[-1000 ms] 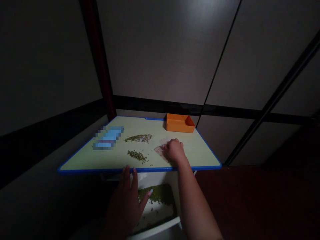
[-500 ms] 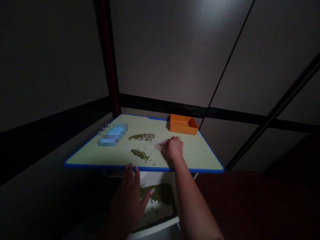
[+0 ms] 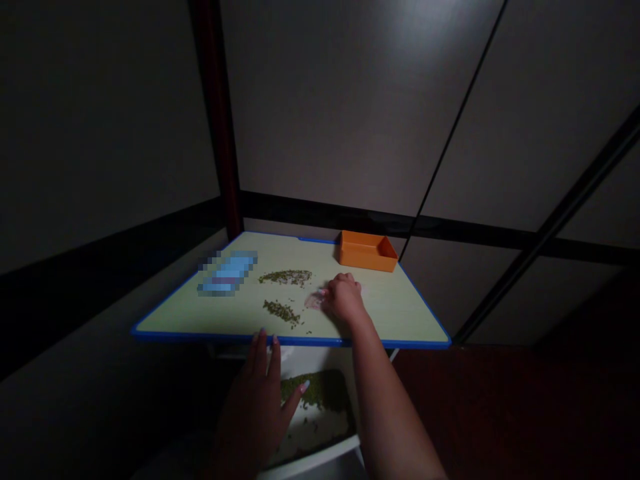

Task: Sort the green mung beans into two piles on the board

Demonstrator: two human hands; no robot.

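My right hand (image 3: 343, 296) is closed on a small clear plastic piece (image 3: 314, 301) with pinkish marks, low over the tabletop; its exact kind I cannot make out. To the left of it lie two loose patches of small green grains, a far patch (image 3: 286, 277) and a near patch (image 3: 281, 311). My left hand (image 3: 265, 393) has its fingers stretched out, with the fingertips at the table's blue front edge and the thumb apart. Beneath it, more green grains (image 3: 320, 390) lie in a white drawer or tray (image 3: 320, 450) below the tabletop.
An orange open box (image 3: 367, 253) stands at the far right of the pale tabletop (image 3: 395, 313). On the left lies a blurred-out blue item (image 3: 229, 273). Dark panelled walls (image 3: 340, 120) rise behind and to the left of the table.
My right hand has shifted slightly left with the clear plastic piece, bringing it closer to the near grains. My left hand keeps its place at the table edge.
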